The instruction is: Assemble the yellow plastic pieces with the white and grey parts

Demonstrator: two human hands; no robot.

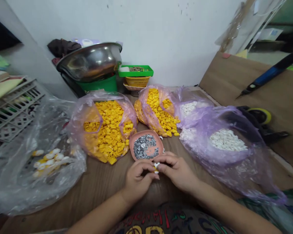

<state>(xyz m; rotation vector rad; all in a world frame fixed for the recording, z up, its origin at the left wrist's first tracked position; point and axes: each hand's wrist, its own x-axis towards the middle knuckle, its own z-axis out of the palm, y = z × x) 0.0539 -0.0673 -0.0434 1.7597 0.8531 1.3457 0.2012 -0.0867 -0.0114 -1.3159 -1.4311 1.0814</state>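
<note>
Between the fingertips of both hands is a small yellow-and-white plastic piece [156, 167], partly covered by the fingers. My left hand [139, 177] pinches it from the left, and my right hand [175, 170] pinches it from the right. Just beyond the hands sits a pink dish [132, 146] with many small grey bits and a white piece [143, 146] in it. Purple bags of yellow pieces [111, 126] and more yellow pieces [161, 113] stand behind the dish. To the right, an open purple bag [224, 118] holds white pieces [227, 140].
A clear bag [63, 185] with yellow-and-white pieces [51, 159] lies at left, beside a grey crate [14, 107]. Behind are a metal basin [90, 61] and a green tray [148, 72]. A blue pen-shaped tool [266, 76] is at upper right, by a cardboard panel [278, 107].
</note>
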